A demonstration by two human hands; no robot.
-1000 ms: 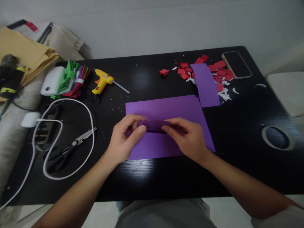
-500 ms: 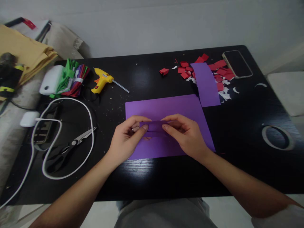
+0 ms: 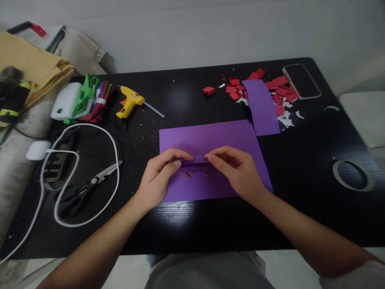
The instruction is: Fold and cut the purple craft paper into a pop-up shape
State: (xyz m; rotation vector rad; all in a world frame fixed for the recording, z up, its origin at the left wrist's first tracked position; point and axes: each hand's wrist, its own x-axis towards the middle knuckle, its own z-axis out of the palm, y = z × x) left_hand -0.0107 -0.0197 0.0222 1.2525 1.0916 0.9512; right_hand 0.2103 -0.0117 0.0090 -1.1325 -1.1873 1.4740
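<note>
Between my two hands is a small strip of purple paper [image 3: 197,159], held at both ends over a larger purple sheet [image 3: 207,136]. My left hand [image 3: 161,173] pinches the strip's left end between thumb and fingers. At the other end, the thumb and index finger of my right hand [image 3: 239,170] grip the paper. The strip looks bent along its length, and its ends are hidden by my fingers. Another purple paper piece [image 3: 263,108] lies beyond the sheet's far right corner, over red paper pieces [image 3: 281,92] and white scraps.
A yellow glue gun [image 3: 130,102] with a clear stick lies at the back left, beside bundled pipe cleaners [image 3: 90,98]. Scissors [image 3: 90,186] rest within a looped white cable [image 3: 116,192]. On the right are a phone [image 3: 301,81] and a white ring [image 3: 351,188].
The strip between my hands has tilted and now shows a narrower face. My left thumb has drawn back a little to the left; both hands stay in nearly the same place.
</note>
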